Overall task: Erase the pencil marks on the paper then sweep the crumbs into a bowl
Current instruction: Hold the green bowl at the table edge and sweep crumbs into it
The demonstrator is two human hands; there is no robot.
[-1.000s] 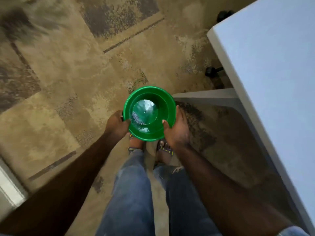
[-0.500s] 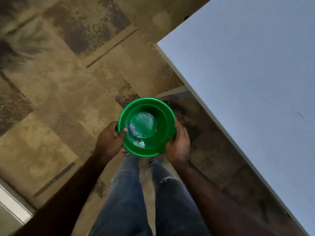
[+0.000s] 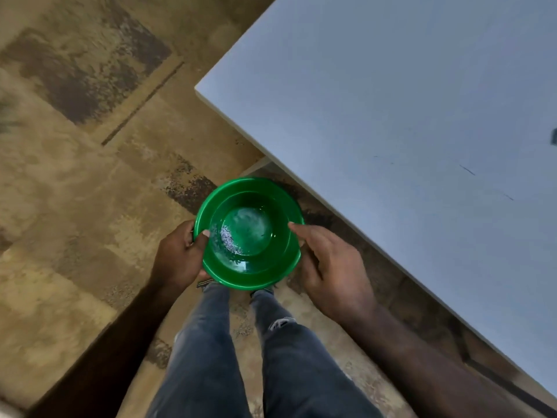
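Apparently sweeping is done: left hand [image 3: 180, 254] and right hand [image 3: 328, 267] grip the crumb-holding green bowl [image 3: 265, 274]; next, set it on the table [image 3: 391, 101]

The place looked like a plain indoor room, perhaps a home or a small office, though the view gave little to settle which. The floor [image 3: 90, 206] was covered in worn tan and brown patterned sheeting with dark scuffed patches. A plain white bench [image 3: 407, 131] with a thin pale edge filled the right side, faint pencil-like marks on its top. A person stood beside it in jeans [image 3: 211, 357].
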